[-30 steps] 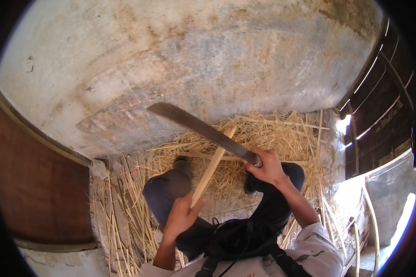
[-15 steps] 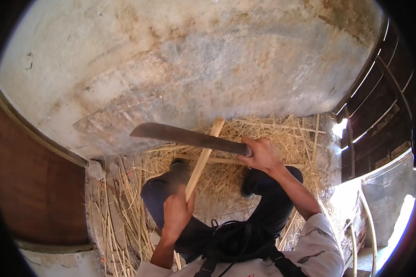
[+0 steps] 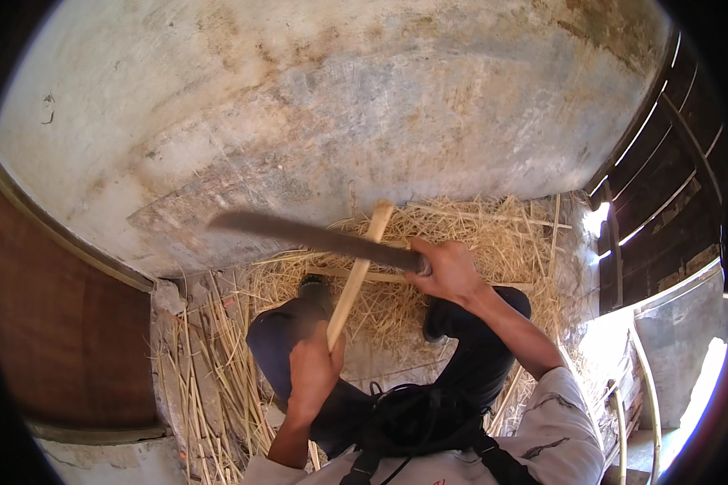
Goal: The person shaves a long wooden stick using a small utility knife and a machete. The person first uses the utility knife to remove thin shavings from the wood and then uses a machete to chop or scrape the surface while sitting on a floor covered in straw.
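Note:
My left hand [image 3: 314,370] is closed round the lower end of a pale split strip of bamboo or wood [image 3: 349,303], which slants up and away from me. In my right hand [image 3: 448,273] is the handle of a long machete [image 3: 307,234]. Its dark broad blade points left, crosses over the strip near the upper end and is slightly blurred by motion. Whether the edge touches the strip I cannot tell. The strip's far end [image 3: 383,208] shows beyond the blade.
Shavings [image 3: 493,234] lie heaped on the floor ahead, round my feet. Several long thin strips [image 3: 206,376] are spread at the left. A stained wall [image 3: 364,121] rises in front, a brown panel [image 3: 65,323] stands left, and dark slats [image 3: 663,186] are at the right.
The machete and my right hand have moved a little to the left. My left hand and the strip have hardly shifted.

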`<action>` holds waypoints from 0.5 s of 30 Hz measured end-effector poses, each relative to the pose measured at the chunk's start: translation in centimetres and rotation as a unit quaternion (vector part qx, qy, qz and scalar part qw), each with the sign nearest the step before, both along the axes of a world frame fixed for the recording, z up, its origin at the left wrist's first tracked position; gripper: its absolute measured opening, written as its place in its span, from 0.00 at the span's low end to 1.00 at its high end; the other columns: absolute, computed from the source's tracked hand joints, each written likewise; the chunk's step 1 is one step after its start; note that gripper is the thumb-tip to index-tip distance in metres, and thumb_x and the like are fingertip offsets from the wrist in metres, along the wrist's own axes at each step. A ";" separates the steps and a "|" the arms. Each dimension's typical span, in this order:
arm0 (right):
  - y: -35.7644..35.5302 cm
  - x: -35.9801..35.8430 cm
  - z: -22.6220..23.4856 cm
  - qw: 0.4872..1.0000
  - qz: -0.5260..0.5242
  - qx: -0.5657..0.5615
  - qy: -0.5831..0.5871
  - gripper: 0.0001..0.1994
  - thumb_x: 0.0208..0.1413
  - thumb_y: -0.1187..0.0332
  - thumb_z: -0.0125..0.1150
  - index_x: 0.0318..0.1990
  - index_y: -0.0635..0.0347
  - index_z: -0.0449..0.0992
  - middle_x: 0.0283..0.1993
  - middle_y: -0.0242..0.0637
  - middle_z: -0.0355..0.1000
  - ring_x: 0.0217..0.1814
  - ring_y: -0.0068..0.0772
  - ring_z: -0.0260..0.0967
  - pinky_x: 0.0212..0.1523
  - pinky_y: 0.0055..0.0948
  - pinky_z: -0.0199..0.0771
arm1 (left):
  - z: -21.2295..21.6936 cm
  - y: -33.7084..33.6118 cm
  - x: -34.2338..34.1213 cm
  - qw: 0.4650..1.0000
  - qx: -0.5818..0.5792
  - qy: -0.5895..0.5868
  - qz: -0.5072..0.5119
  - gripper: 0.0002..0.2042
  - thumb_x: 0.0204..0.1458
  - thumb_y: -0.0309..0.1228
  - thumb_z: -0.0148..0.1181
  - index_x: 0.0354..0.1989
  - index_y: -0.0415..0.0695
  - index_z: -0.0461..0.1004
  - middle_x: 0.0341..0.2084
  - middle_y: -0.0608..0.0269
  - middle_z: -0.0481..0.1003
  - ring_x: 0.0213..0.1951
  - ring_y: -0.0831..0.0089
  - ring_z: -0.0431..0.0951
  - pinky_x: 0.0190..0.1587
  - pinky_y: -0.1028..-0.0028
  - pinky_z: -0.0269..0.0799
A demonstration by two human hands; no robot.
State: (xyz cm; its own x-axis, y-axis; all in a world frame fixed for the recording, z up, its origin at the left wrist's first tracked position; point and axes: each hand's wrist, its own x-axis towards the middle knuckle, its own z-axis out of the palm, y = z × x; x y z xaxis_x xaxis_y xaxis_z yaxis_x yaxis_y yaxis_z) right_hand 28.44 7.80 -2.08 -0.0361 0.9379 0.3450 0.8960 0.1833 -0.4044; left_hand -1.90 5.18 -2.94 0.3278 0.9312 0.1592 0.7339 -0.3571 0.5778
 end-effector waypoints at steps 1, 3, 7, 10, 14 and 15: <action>-0.1 0.0 0.2 1.000 0.010 0.003 -0.011 0.18 0.49 0.54 0.75 0.42 0.52 0.78 0.24 0.39 0.79 0.28 0.50 0.81 0.31 0.48 0.82 | 0.0 -0.1 0.2 1.000 0.000 0.003 -0.003 0.13 0.66 0.35 0.62 0.33 0.38 0.72 0.18 0.40 0.73 0.25 0.38 0.78 0.27 0.48 0.70; 0.1 0.3 0.6 0.999 0.032 0.008 -0.034 0.18 0.48 0.55 0.75 0.41 0.52 0.78 0.24 0.39 0.79 0.27 0.50 0.81 0.31 0.48 0.81 | 0.0 -0.3 0.4 1.000 0.000 0.008 -0.007 0.13 0.66 0.35 0.62 0.33 0.38 0.72 0.18 0.40 0.74 0.25 0.38 0.78 0.27 0.48 0.69; 0.7 2.7 0.4 0.999 -0.030 0.026 0.006 0.18 0.49 0.54 0.76 0.42 0.50 0.77 0.22 0.40 0.77 0.26 0.49 0.80 0.29 0.47 0.80 | 0.2 -0.2 0.5 1.000 -0.003 0.010 -0.011 0.13 0.66 0.34 0.62 0.33 0.38 0.71 0.18 0.39 0.74 0.25 0.37 0.78 0.28 0.47 0.70; -0.7 0.4 -0.3 1.000 0.014 0.012 -0.005 0.17 0.49 0.54 0.76 0.41 0.50 0.78 0.23 0.39 0.78 0.26 0.48 0.81 0.29 0.47 0.80 | -0.2 -0.5 0.5 1.000 -0.008 0.007 -0.012 0.13 0.66 0.34 0.62 0.34 0.38 0.71 0.18 0.39 0.74 0.25 0.37 0.78 0.28 0.47 0.70; 0.1 2.1 -0.1 0.999 -0.018 0.019 -0.040 0.18 0.50 0.53 0.76 0.41 0.49 0.77 0.22 0.39 0.77 0.26 0.47 0.81 0.29 0.48 0.80 | 0.1 -0.7 0.7 1.000 -0.006 0.008 -0.015 0.12 0.66 0.34 0.63 0.34 0.38 0.71 0.18 0.40 0.74 0.25 0.38 0.78 0.28 0.47 0.71; 0.0 2.2 -0.3 0.999 -0.028 0.021 -0.017 0.18 0.50 0.53 0.76 0.42 0.49 0.78 0.22 0.39 0.77 0.26 0.48 0.81 0.29 0.48 0.80 | 0.1 -0.7 0.6 1.000 -0.015 0.014 -0.011 0.12 0.66 0.33 0.63 0.34 0.38 0.72 0.18 0.40 0.74 0.25 0.38 0.78 0.28 0.47 0.71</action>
